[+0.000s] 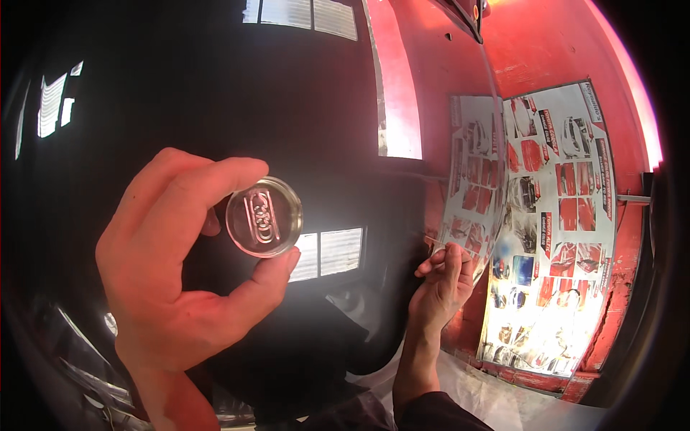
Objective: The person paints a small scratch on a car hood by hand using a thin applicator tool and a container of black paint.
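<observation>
My left hand is raised in front of a glossy black surface. Its thumb and index finger grip a small round clear disc by opposite edges. Looped, wire-like shapes between two long bars show in the disc's face, though I cannot tell whether they lie inside it or on it. Farther right and lower, my right hand is closed in a pinch beside the right part of the black surface. A thin pale bit shows at its fingertips, too small to name.
A large poster with rows of car pictures hangs on a red wall at the right, mirrored in the glossy surface. Bright window reflections lie on the black. Pale translucent sheeting spreads at the lower right.
</observation>
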`<action>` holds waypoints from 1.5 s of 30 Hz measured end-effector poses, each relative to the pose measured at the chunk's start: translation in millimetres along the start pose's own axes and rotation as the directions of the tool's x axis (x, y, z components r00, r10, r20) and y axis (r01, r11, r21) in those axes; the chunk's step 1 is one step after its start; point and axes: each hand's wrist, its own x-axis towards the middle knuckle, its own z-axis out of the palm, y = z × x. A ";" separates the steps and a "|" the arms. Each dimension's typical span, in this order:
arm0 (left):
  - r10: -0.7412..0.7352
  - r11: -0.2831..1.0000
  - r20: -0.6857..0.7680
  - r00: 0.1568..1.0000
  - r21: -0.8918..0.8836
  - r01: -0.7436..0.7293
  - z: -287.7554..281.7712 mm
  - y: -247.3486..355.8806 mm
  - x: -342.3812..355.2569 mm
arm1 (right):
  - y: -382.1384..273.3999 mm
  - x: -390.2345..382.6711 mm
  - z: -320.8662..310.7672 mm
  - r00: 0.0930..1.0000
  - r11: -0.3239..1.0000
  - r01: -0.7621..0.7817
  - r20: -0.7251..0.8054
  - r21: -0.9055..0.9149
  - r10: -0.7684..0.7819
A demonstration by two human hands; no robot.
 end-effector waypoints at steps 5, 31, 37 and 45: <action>0.010 0.999 0.021 1.000 -0.033 -0.009 -0.6 2.4 0.0 | 2.6 0.0 -1.4 1.000 1.000 0.006 0.006 0.014 -0.006; -0.082 0.997 0.032 0.996 -0.010 0.082 -2.5 5.9 0.3 | -1.6 -3.7 3.1 0.994 0.988 -0.107 -0.009 0.108 0.108; -0.051 0.999 0.052 0.997 0.008 0.050 -2.1 5.4 -1.5 | -39.9 11.6 10.1 0.984 0.987 -0.127 0.136 0.100 0.113; -0.079 0.997 0.022 0.997 0.010 0.079 -0.8 4.2 -2.1 | -68.0 159.9 99.9 0.887 0.996 -0.035 0.462 0.084 -0.008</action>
